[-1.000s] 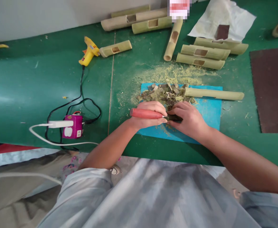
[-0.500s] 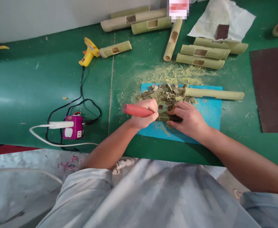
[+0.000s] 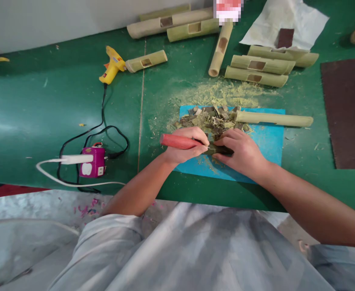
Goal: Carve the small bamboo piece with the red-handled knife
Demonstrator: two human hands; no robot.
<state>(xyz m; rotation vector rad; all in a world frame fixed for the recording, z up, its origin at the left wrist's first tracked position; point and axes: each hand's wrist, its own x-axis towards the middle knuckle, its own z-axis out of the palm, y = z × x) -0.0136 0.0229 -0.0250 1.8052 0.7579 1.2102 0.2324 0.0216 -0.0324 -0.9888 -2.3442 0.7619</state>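
My left hand [image 3: 185,145] is closed around the red handle of a carving tool [image 3: 177,141], whose tip points right. My right hand [image 3: 240,152] presses down on a small dark bamboo piece [image 3: 221,150] on the blue mat [image 3: 265,141], fingers curled over it. The tool's tip meets the piece between my two hands. Just beyond my fingers lies a pile of bamboo chips [image 3: 212,118]. A long bamboo stick [image 3: 274,119] rests across the mat's far edge.
Several bamboo tubes with cut windows [image 3: 257,64] lie at the back of the green table [image 3: 44,117]. A yellow glue gun [image 3: 112,66] is cabled to a purple power strip [image 3: 91,165]. A brown sheet [image 3: 348,109] lies right; white paper [image 3: 286,20] is behind.
My left hand drew the red-handled tool back to the left, then pushed it a little to the right again toward the piece. My right hand stayed on the bamboo piece.
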